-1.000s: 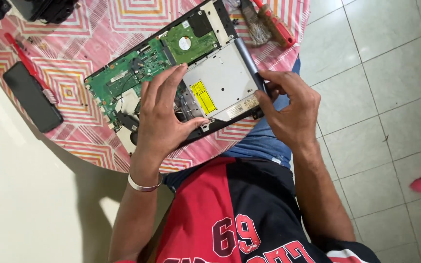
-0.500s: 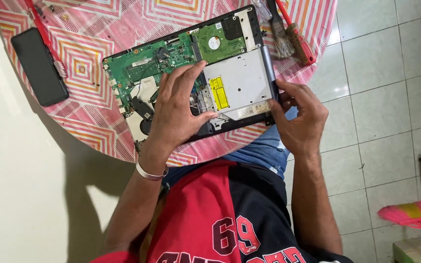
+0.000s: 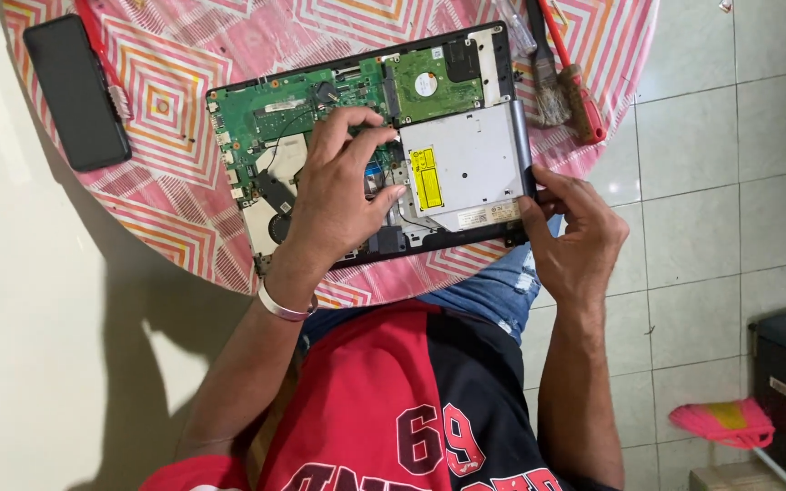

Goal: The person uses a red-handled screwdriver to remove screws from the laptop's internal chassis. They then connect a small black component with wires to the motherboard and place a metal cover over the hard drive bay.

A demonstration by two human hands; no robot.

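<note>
Gripping optical drive (image 3: 466,164) w/ both hands (laptop (image 3: 266,118) open).

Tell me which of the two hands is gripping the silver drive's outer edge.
The right hand, pinching the optical drive edge; the left hand lies flat over the board.

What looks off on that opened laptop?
The silver optical drive sits askew in the opened laptop, its bezel end past the chassis edge by the right hand. The left hand presses the board. No damage visible.
</note>
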